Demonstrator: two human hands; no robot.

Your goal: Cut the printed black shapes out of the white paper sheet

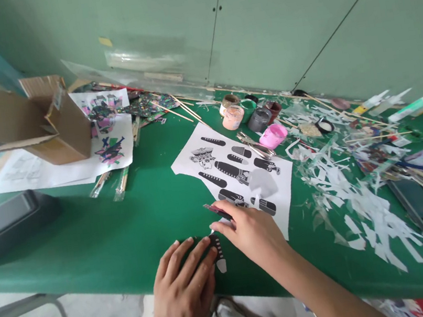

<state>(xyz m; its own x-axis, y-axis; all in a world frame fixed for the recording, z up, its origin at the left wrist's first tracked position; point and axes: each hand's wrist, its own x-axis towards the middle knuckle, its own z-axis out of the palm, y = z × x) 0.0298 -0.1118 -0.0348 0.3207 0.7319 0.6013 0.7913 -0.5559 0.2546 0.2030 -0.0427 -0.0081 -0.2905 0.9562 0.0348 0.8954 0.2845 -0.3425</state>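
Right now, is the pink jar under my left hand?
No, the pink jar stands beyond the printed sheet, away from the left hand.

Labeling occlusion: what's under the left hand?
A black patterned paper cutout pokes out from beneath the left hand on the green table; its remainder is covered.

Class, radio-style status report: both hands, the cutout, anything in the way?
Left hand flat on black cutout. Right hand gripping slim dark-red tool beside it. Printed sheet just beyond; paper scraps off right.
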